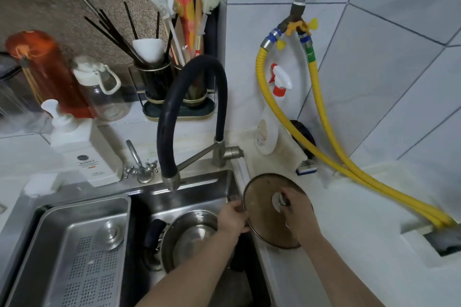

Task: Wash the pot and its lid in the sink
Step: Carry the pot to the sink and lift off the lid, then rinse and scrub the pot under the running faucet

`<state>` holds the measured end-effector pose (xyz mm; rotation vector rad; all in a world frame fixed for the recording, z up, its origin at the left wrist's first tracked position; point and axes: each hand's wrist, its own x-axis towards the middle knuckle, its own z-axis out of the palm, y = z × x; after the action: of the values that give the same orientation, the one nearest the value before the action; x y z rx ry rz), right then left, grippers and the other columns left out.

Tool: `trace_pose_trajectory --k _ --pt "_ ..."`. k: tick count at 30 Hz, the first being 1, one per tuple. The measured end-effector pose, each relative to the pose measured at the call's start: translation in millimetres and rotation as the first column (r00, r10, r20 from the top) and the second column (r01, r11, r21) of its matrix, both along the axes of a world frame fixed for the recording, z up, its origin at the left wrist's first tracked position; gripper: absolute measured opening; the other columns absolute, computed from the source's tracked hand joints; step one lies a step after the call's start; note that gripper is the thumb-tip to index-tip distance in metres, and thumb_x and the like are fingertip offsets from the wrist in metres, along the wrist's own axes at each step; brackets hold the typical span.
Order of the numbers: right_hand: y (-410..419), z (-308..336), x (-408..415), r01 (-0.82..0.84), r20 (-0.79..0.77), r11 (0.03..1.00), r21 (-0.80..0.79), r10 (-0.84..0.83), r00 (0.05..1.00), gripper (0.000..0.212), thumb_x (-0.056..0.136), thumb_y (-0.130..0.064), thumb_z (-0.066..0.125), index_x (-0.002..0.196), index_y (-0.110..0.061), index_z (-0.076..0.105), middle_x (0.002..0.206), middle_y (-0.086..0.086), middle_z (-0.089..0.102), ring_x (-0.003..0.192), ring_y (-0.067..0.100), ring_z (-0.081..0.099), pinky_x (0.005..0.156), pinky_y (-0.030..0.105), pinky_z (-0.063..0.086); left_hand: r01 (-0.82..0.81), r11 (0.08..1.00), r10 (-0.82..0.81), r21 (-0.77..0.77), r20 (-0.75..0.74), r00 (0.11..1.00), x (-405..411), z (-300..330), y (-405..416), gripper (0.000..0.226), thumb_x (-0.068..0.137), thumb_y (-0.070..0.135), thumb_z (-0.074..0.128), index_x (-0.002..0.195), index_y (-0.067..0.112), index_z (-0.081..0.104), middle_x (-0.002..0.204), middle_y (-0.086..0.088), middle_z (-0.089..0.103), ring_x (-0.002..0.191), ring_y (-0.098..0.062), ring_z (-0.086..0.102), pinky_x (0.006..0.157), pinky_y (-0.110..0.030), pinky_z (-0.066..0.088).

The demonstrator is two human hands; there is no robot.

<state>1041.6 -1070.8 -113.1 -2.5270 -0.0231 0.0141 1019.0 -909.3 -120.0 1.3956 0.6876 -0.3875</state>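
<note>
**Glass lid held at the sink's edge, pot waiting in the basin**

Head view: smoked glass lid [269,217] sits tilted over the right rim of the sink [224,182], half above the tabletop [349,244]. The right hand [298,212] grips its knob; the left hand [233,217] pinches its rim, likely steadying it for washing or setting aside. One steel pot [189,234] lies in the basin under the one black faucet hose [192,97]. One perforated drain tray [74,252] fills the left side. Two yellow hoses [324,137] cross the wall.

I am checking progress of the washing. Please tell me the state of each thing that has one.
lid: off the pot, tilted, held at the sink's right edge
pot: in the sink, uncovered
faucet: no water visible
left hand: holds lid rim
right hand: grips lid knob
</note>
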Motion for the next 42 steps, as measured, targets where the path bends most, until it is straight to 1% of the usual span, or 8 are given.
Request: trace_pose_trajectory --k 7,12,19,23,26,32,38,42 --pt "-17.3 -24.0 9.0 0.005 -0.05 1.0 0.001 -0.005 0.999 0.022 0.078 0.003 0.056 0.084 -0.018 0.054 0.08 -0.003 0.053 0.08 0.019 0.052 0.069 0.026 0.037 0.085 0.985 -0.087 0.15 0.004 0.996 8.3 -17.9 -13.6 0.028 0.084 -0.011 0.053 0.075 0.015 0.059 0.078 -0.004 0.06 0.086 -0.029 0.064 0.084 -0.046 0.056" --pt "-22.4 -34.3 15.4 0.029 -0.045 0.999 -0.044 -0.031 0.998 0.023 0.08 0.001 0.059 0.102 -0.003 0.063 0.099 0.01 0.067 0.092 0.028 0.06 0.078 0.034 0.047 0.145 0.978 -0.149 0.151 0.013 0.989 6.9 -22.1 -15.6 0.031 0.084 -0.008 0.055 0.068 0.017 0.059 0.073 -0.001 0.059 0.09 -0.023 0.06 0.093 -0.042 0.052" --pt "19.6 -23.9 -11.5 -0.048 0.072 0.931 -0.361 0.079 0.994 0.045 0.064 -0.008 0.082 0.107 -0.011 0.069 0.115 0.015 0.067 0.107 0.037 0.061 0.084 0.05 0.052 0.228 0.951 -0.242 0.209 0.042 0.969 -6.0 -23.0 21.0 0.022 0.09 -0.01 0.045 0.106 0.002 0.054 0.07 -0.009 0.054 0.045 -0.011 0.054 0.039 -0.017 0.041" --pt "79.0 -26.1 -41.6 -0.169 0.191 0.927 -0.334 0.242 0.951 0.039 0.061 -0.015 0.082 0.098 -0.015 0.07 0.1 0.006 0.072 0.099 0.03 0.068 0.081 0.046 0.054 0.228 0.935 -0.254 0.272 0.065 0.965 -27.0 -32.5 64.6 0.031 0.086 -0.013 0.049 0.109 0.005 0.056 0.077 -0.006 0.058 0.062 -0.013 0.052 0.046 -0.007 0.04" --pt "119.6 -43.6 -70.0 -0.286 0.102 0.933 -0.218 0.313 0.944 0.031 0.074 -0.022 0.068 0.105 -0.016 0.069 0.106 0.004 0.071 0.102 0.025 0.067 0.086 0.038 0.053 0.192 0.886 -0.258 0.422 0.105 0.96 -45.2 -48.9 103.2 0.029 0.086 -0.007 0.054 0.112 0.002 0.063 0.106 -0.007 0.065 0.097 -0.012 0.056 0.085 -0.01 0.045" --pt "161.2 -78.4 -96.1 -0.419 -0.142 0.891 -0.173 0.398 0.906 0.059 0.055 -0.023 0.084 0.112 -0.018 0.068 0.118 0.002 0.066 0.109 0.022 0.064 0.091 0.032 0.051 0.294 0.729 -0.308 0.618 -0.088 0.947 -69.2 -77.2 178.0 0.042 0.082 0.023 0.059 0.122 0.012 0.06 0.117 -0.007 0.065 0.113 -0.027 0.059 0.098 -0.03 0.045" --pt "183.9 -115.3 -65.8 -0.41 -0.223 0.9 -0.147 0.374 0.9 0.059 0.061 -0.029 0.082 0.116 -0.017 0.065 0.12 0.006 0.065 0.111 0.025 0.063 0.094 0.035 0.05 0.421 0.542 -0.36 0.728 -0.252 0.899 -43.9 -93.4 202.7 0.061 0.092 0.036 0.049 0.147 0.019 0.028 0.154 -0.013 0.022 0.142 -0.034 0.019 0.115 -0.039 0.022" --pt "184.3 -133.4 -30.1 -0.312 -0.245 0.931 -0.187 0.264 0.933 0.061 0.088 -0.032 0.057 0.143 -0.017 0.034 0.152 0.006 0.031 0.139 0.027 0.031 0.113 0.034 0.025 0.429 0.61 -0.307 0.666 -0.3 0.903 -25.5 -117.0 209.4 0.068 0.093 0.031 0.049 0.15 0.017 0.014 0.155 -0.017 0.015 0.14 -0.039 0.019 0.115 -0.046 0.023"
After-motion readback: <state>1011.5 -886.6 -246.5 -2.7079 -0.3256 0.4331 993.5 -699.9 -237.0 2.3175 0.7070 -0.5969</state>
